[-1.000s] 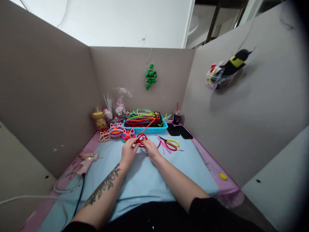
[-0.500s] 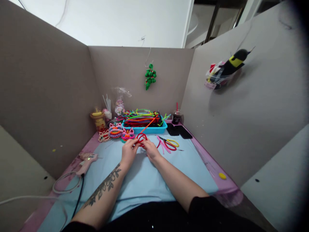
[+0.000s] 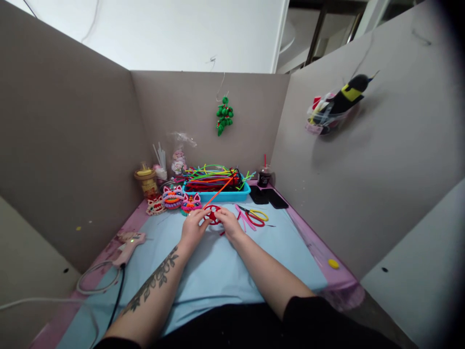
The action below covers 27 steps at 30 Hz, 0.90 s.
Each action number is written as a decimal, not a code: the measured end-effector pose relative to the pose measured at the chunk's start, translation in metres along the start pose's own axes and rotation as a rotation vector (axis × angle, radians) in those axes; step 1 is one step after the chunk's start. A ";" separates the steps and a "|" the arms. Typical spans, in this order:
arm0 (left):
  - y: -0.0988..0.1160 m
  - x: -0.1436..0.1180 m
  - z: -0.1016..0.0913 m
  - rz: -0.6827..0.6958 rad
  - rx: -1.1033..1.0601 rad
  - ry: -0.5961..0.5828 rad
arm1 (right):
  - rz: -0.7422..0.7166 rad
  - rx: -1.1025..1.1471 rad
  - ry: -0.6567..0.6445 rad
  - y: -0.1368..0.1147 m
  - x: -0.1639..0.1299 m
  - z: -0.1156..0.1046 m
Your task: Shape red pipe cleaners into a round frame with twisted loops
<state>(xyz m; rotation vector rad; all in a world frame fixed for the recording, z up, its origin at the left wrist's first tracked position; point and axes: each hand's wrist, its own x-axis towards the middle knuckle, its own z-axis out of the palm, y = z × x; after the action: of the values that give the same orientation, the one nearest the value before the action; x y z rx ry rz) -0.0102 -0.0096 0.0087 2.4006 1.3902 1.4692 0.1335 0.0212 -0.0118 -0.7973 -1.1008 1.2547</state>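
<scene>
Between my two hands is a round red ring bent from pipe cleaners [image 3: 212,216], with loops and a filled middle. My left hand [image 3: 194,224] pinches its left side, and my right hand [image 3: 228,224] pinches its right side. Just behind my left hand sits a pink, multicoloured animal-head craft [image 3: 191,203], beside a purple and orange one [image 3: 172,196] and a cream and red one [image 3: 156,206]. Right of my right hand lie scissors [image 3: 258,217] with yellow and red handles, next to pink strips [image 3: 245,218]. An orange pipe cleaner [image 3: 220,192] slants behind the ring.
A blue tray [image 3: 218,196] of colourful pipe cleaners stands at the back. Dark phones [image 3: 275,198] and a drink cup [image 3: 265,177] are right of it. A pink glue gun [image 3: 129,247] with cords lies at left. A yellow disc [image 3: 333,263] lies near the right edge. Grey panels enclose the table.
The red piece has turned from upright loops to face me as a flat-looking round ring. My hands have shifted slightly around it, still pinching both sides.
</scene>
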 end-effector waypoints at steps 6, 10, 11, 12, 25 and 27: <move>0.002 -0.002 0.001 0.061 0.093 0.000 | 0.025 -0.005 -0.047 0.003 0.002 -0.002; 0.002 -0.003 0.001 0.078 0.141 -0.002 | 0.039 0.004 -0.051 0.004 0.001 -0.001; 0.002 -0.003 0.001 0.083 0.151 -0.006 | 0.047 0.012 -0.057 0.004 0.001 -0.001; 0.003 -0.003 0.001 0.091 0.160 -0.012 | 0.057 0.023 -0.063 0.004 0.000 -0.001; 0.005 -0.001 0.002 0.022 0.077 -0.005 | 0.130 0.116 -0.046 -0.004 -0.003 0.001; 0.003 0.000 0.001 -0.094 -0.015 0.034 | 0.184 0.169 -0.006 -0.006 -0.002 0.001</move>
<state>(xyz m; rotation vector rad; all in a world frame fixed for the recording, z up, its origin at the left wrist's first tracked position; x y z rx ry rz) -0.0075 -0.0111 0.0094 2.2783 1.4711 1.4990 0.1344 0.0178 -0.0067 -0.7791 -0.9279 1.4849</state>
